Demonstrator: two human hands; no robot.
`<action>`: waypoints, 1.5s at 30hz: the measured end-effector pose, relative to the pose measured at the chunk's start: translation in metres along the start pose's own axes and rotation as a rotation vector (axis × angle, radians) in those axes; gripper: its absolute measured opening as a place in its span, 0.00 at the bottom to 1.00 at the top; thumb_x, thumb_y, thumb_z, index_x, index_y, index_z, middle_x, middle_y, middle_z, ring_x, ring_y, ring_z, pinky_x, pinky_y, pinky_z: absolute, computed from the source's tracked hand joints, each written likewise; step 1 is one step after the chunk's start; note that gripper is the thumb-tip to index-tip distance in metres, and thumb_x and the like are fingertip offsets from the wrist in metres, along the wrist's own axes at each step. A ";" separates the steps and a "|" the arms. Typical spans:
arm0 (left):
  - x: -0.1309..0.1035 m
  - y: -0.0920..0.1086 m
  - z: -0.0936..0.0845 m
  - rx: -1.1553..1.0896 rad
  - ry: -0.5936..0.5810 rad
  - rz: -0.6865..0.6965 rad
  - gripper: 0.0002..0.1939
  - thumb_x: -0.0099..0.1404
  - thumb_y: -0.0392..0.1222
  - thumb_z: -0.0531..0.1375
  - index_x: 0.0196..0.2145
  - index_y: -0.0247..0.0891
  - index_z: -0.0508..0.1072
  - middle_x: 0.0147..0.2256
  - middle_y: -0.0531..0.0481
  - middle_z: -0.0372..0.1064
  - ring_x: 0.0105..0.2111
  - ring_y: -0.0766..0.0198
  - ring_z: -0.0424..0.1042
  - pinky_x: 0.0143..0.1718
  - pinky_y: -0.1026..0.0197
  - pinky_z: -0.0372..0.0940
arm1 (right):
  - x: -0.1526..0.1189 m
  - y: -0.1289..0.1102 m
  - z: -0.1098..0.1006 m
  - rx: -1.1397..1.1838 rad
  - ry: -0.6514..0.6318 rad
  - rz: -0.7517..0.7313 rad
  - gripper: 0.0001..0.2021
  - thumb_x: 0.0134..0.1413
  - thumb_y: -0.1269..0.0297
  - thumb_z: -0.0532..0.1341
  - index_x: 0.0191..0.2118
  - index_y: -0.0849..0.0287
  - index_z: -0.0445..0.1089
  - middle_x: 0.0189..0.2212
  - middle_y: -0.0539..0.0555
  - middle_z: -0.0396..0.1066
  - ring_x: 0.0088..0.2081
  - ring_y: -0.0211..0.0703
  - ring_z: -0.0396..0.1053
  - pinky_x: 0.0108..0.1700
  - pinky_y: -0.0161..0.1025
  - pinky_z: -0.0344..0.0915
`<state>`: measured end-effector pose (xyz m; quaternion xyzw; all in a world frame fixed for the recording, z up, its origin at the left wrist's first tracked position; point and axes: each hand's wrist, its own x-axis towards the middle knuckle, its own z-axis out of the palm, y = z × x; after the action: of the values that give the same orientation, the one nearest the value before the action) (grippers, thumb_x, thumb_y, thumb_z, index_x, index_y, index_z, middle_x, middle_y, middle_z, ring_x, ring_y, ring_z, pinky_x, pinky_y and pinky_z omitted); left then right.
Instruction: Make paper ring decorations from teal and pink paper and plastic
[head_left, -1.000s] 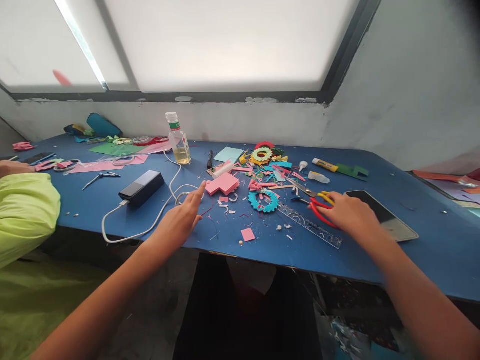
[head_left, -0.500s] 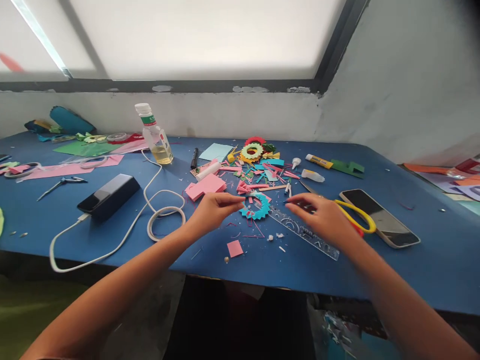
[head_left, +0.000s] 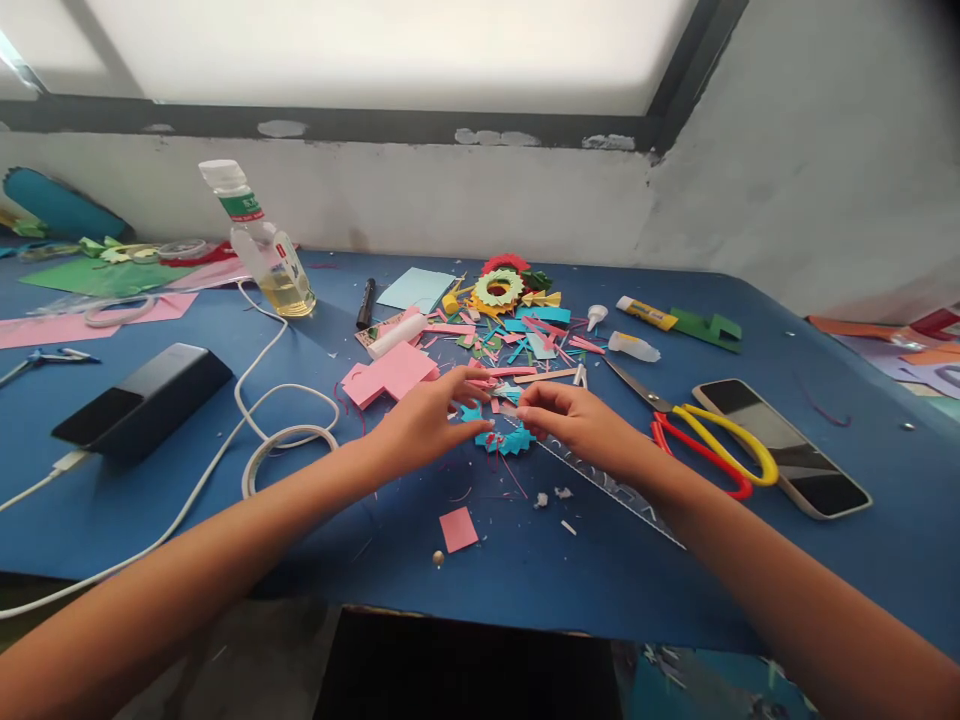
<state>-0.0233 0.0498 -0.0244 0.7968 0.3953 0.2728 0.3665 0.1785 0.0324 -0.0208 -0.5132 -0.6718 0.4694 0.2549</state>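
A blue zigzag paper ring (head_left: 510,440) lies on the blue table, partly behind my hands. My left hand (head_left: 439,415) is at the ring's left side, thumb and fingers apart with nothing seen between them. Over the ring's right side, my right hand (head_left: 562,415) has its thumb and forefinger pinched together; whatever is between them is too small to make out. A clear ruler (head_left: 600,480) runs under my right hand and forearm. Scissors with red and yellow handles (head_left: 697,430) lie to the right of that hand.
Behind the hands are paper scraps (head_left: 517,340), pink paper (head_left: 397,370) and a green-and-yellow flower (head_left: 498,288). A bottle (head_left: 274,270), a dark device (head_left: 142,400) and a white cable (head_left: 255,350) sit at the left. A phone (head_left: 780,445) lies at the right.
My hands have moved closer together around the blue ring. My left fingers have parted from their pinch. The view has shifted, and the scissors are now more fully visible.
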 end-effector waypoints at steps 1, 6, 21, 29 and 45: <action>0.002 -0.002 -0.004 0.159 -0.057 0.078 0.25 0.54 0.37 0.62 0.50 0.35 0.64 0.45 0.43 0.71 0.44 0.57 0.70 0.44 0.52 0.66 | 0.000 0.001 -0.002 -0.003 -0.017 0.014 0.10 0.52 0.57 0.54 0.29 0.58 0.61 0.22 0.46 0.58 0.25 0.34 0.57 0.29 0.34 0.56; 0.014 -0.012 -0.013 0.531 -0.392 0.384 0.14 0.56 0.38 0.63 0.42 0.37 0.72 0.47 0.46 0.70 0.51 0.55 0.64 0.51 0.53 0.61 | -0.002 0.000 -0.007 -0.011 -0.185 0.100 0.11 0.52 0.56 0.55 0.28 0.58 0.60 0.20 0.45 0.55 0.22 0.32 0.53 0.23 0.32 0.50; -0.002 -0.019 0.019 0.554 -0.090 0.364 0.15 0.57 0.45 0.62 0.39 0.34 0.70 0.37 0.47 0.72 0.40 0.59 0.69 0.40 0.58 0.65 | 0.013 -0.001 -0.005 -0.178 -0.323 0.271 0.10 0.51 0.58 0.55 0.26 0.59 0.62 0.18 0.43 0.49 0.20 0.31 0.45 0.21 0.34 0.42; -0.001 -0.024 0.020 0.610 -0.064 0.470 0.09 0.59 0.43 0.60 0.37 0.37 0.73 0.34 0.49 0.73 0.36 0.60 0.71 0.36 0.60 0.66 | 0.015 0.008 -0.005 -0.229 -0.294 0.261 0.12 0.49 0.55 0.56 0.26 0.59 0.63 0.17 0.43 0.49 0.20 0.31 0.45 0.21 0.35 0.42; 0.000 -0.020 0.019 0.811 -0.142 0.581 0.11 0.65 0.43 0.53 0.34 0.38 0.74 0.35 0.49 0.71 0.34 0.62 0.68 0.32 0.62 0.64 | 0.013 -0.009 0.009 -0.445 -0.149 0.317 0.05 0.45 0.66 0.58 0.23 0.59 0.62 0.13 0.43 0.53 0.17 0.30 0.49 0.21 0.33 0.45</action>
<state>-0.0177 0.0509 -0.0516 0.9688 0.2057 0.1332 -0.0377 0.1624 0.0414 -0.0182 -0.6192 -0.6866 0.3809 0.0091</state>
